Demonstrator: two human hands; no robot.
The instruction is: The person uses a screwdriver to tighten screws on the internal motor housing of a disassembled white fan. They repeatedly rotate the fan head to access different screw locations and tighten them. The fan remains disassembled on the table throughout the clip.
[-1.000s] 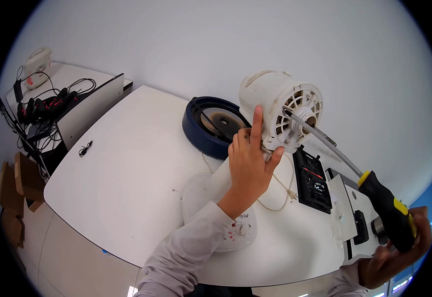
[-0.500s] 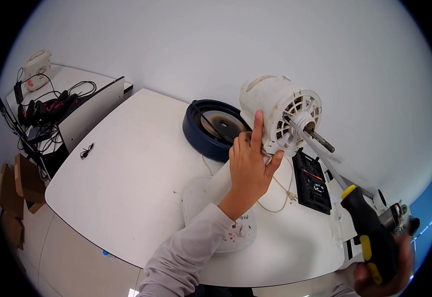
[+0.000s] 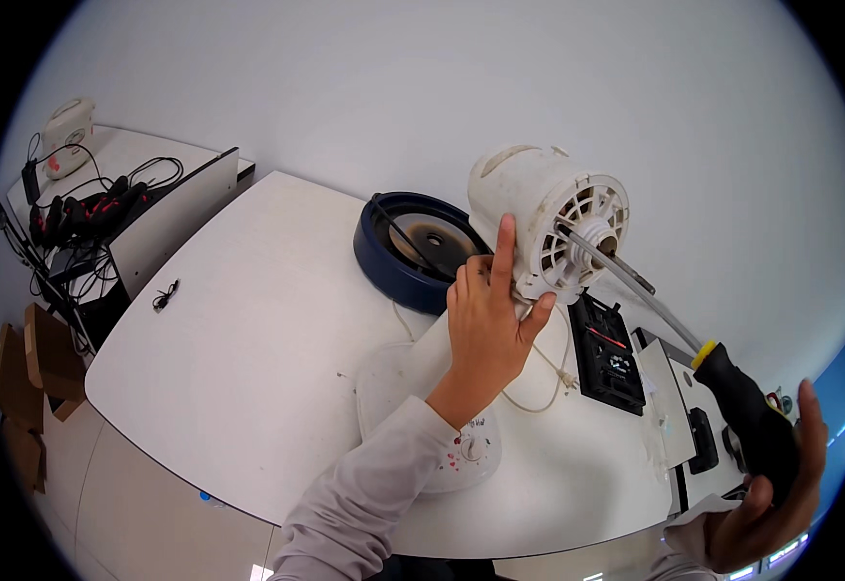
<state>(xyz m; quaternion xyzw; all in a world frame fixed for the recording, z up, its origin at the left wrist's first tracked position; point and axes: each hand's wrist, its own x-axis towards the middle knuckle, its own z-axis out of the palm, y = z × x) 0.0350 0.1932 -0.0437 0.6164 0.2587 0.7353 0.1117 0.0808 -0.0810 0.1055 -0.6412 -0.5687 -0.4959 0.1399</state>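
A white electric fan (image 3: pixel 519 198), its blades and cage off, stands on the table with its slotted motor front and bare metal shaft facing right. My left hand (image 3: pixel 485 324) grips it below the motor housing, index finger stretched along the side and thumb at the lower front edge. In my right hand (image 3: pixel 781 513) is a long screwdriver (image 3: pixel 669 320) with a black and yellow handle; the fingers are loosened around the handle, which lies against the palm. The screwdriver's tip reaches into the slotted motor front beside the shaft. Below my left wrist shows the fan's base (image 3: pixel 476 460) with a knob.
A dark blue round pan-like piece (image 3: pixel 393 261) lies behind the fan on the white table (image 3: pixel 229 368). To the right are a black tool case (image 3: pixel 608 358) and the fan's plug (image 3: pixel 566 380). A second table at left holds cables (image 3: pixel 103 208); cardboard boxes (image 3: pixel 50 358) stand below.
My right hand has loosened and turned on the screwdriver handle, its fingers now stretched upward. The handle has shifted slightly right and up. My left hand stays on the fan.
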